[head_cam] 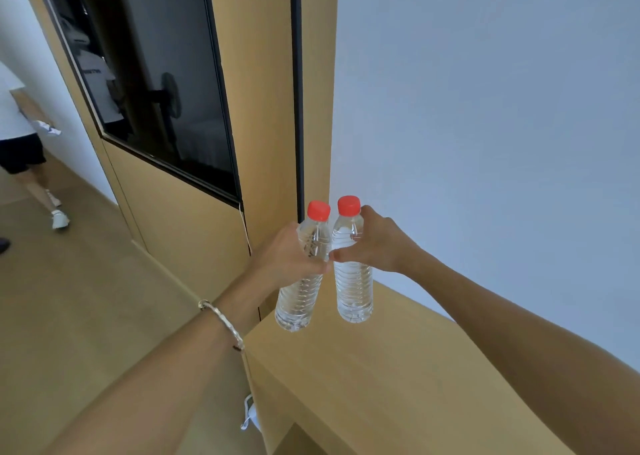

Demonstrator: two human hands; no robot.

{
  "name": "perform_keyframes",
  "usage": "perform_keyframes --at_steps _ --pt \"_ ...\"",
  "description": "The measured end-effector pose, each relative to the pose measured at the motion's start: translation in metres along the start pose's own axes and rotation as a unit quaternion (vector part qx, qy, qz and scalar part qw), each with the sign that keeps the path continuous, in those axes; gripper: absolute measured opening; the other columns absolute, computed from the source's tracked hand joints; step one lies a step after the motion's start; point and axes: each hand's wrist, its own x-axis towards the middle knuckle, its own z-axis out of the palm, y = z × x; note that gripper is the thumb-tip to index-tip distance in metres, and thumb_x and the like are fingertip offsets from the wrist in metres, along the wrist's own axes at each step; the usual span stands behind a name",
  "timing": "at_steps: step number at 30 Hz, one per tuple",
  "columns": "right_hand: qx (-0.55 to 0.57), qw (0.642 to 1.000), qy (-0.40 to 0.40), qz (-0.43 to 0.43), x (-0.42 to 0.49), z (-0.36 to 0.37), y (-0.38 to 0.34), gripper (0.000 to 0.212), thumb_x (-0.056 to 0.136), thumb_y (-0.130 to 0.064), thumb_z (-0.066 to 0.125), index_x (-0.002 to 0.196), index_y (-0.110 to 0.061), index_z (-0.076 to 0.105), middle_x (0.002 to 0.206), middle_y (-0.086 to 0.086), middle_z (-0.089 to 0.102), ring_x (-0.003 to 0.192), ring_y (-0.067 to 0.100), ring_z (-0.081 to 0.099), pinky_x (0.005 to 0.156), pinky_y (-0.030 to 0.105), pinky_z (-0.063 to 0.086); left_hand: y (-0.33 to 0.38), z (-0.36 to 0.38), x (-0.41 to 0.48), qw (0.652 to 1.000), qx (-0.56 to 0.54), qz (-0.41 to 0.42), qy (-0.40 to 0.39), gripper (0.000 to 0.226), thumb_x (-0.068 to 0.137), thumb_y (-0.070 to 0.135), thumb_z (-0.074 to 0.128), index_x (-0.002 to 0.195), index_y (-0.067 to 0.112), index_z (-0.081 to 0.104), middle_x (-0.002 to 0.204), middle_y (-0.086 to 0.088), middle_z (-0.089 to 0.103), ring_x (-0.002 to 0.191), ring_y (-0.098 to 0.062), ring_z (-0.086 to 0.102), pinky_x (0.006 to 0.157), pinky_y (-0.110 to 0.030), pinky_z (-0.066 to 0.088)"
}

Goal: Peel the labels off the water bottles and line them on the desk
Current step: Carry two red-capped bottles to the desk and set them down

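Above the far corner of the wooden desk point(381, 368), the left hand point(285, 259) wraps its fingers round the middle of the left water bottle point(298, 304), and the right hand point(379, 243) grips the right water bottle point(354, 290) just below its shoulder. The thumb tips nearly meet between the two. Both bottles are clear, show no label and carry red caps point(318, 210) pointing up. The left bottle's long axis leans, base swung out left over the desk's edge; the right one stands almost vertical. Whether either base touches the desk cannot be told. A bracelet point(221, 319) circles the left wrist. Beyond are a white wall point(485, 108), a dark glass panel point(156, 91) and another person point(17, 125) walking at far left.
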Motion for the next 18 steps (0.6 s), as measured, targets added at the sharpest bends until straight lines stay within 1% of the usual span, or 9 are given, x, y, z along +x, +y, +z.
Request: perform_keyframes --at_steps 4,7,9,10,11,13,15,16,18 --pt "-0.006 1.000 -0.024 0.003 0.042 0.013 0.017 0.077 0.064 -0.040 0.084 0.125 -0.018 0.042 0.113 -0.001 0.059 0.095 0.017 0.058 0.080 0.031 0.051 -0.016 0.010 0.036 0.999 -0.022 -0.009 -0.025 0.051 0.045 0.049 0.066 0.085 0.018 0.060 0.081 -0.004 0.066 0.070 -0.018 0.063 0.059 -0.032 0.046" --pt "-0.004 1.000 -0.029 0.005 0.077 0.019 0.032 0.077 0.064 -0.040 0.084 0.125 -0.018 0.043 0.112 -0.001 0.059 0.096 0.017 0.058 0.081 0.032 0.052 -0.028 0.017 0.071 0.999 -0.034 -0.018 -0.031 0.049 0.045 0.046 0.067 0.085 0.019 0.062 0.082 -0.002 0.066 0.075 -0.019 0.065 0.061 -0.033 0.049" --pt "0.002 1.000 -0.028 0.014 0.100 0.021 0.046 0.077 0.062 -0.041 0.085 0.123 -0.018 0.043 0.111 -0.001 0.060 0.097 0.018 0.060 0.083 0.036 0.054 -0.034 0.026 0.097 0.998 -0.045 -0.013 -0.042 0.035 0.051 0.036 0.069 0.082 0.020 0.062 0.080 -0.002 0.066 0.071 -0.017 0.062 0.061 -0.029 0.046" --pt "0.006 0.999 -0.029 0.022 0.110 0.022 0.054 0.076 0.062 -0.041 0.085 0.122 -0.019 0.043 0.111 -0.001 0.061 0.097 0.018 0.061 0.083 0.037 0.054 -0.035 0.031 0.109 0.998 -0.049 -0.007 -0.049 0.028 0.055 0.031 0.070 0.080 0.021 0.062 0.080 -0.004 0.066 0.071 -0.017 0.061 0.062 -0.029 0.046" --pt "0.009 0.999 -0.030 0.031 0.119 0.023 0.063 0.076 0.061 -0.041 0.085 0.120 -0.019 0.043 0.110 -0.001 0.061 0.096 0.018 0.061 0.082 0.036 0.054 -0.037 0.038 0.120 0.997 -0.056 -0.004 -0.055 0.025 0.056 0.028 0.070 0.078 0.021 0.062 0.082 -0.005 0.066 0.072 -0.018 0.062 0.064 -0.032 0.049" --pt "0.012 0.998 -0.033 0.046 0.135 0.027 0.081 0.073 0.062 -0.040 0.085 0.117 -0.020 0.043 0.107 -0.002 0.061 0.094 0.017 0.060 0.077 0.032 0.053 -0.047 0.054 0.144 0.996 -0.070 0.003 -0.062 0.033 0.051 0.034 0.068 0.081 0.023 0.063 0.085 -0.004 0.066 0.078 -0.019 0.066 0.072 -0.041 0.055" --pt "0.018 0.997 -0.032 0.070 0.149 0.030 0.100 0.069 0.063 -0.037 0.085 0.115 -0.020 0.041 0.104 -0.003 0.059 0.092 0.017 0.059 0.072 0.029 0.049 -0.057 0.072 0.168 0.994 -0.077 -0.001 -0.079 0.044 0.049 0.037 0.068 0.089 0.021 0.062 0.085 0.000 0.067 0.081 -0.018 0.067 0.073 -0.043 0.058" --pt "0.019 0.996 -0.033 0.082 0.155 0.032 0.109 0.069 0.064 -0.036 0.085 0.115 -0.020 0.041 0.104 -0.002 0.059 0.092 0.018 0.060 0.072 0.029 0.049 -0.061 0.081 0.178 0.993 -0.081 -0.002 -0.089 0.045 0.049 0.036 0.069 0.090 0.020 0.062 0.085 0.001 0.068 0.081 -0.018 0.068 0.073 -0.042 0.058" --pt "0.013 0.994 -0.036 0.099 0.164 0.037 0.126 0.071 0.063 -0.034 0.085 0.117 -0.018 0.041 0.105 -0.001 0.060 0.094 0.020 0.060 0.074 0.031 0.050 -0.063 0.097 0.193 0.990 -0.094 0.009 -0.106 0.038 0.050 0.032 0.067 0.085 0.018 0.061 0.080 0.000 0.068 0.077 -0.019 0.068 0.070 -0.041 0.057"
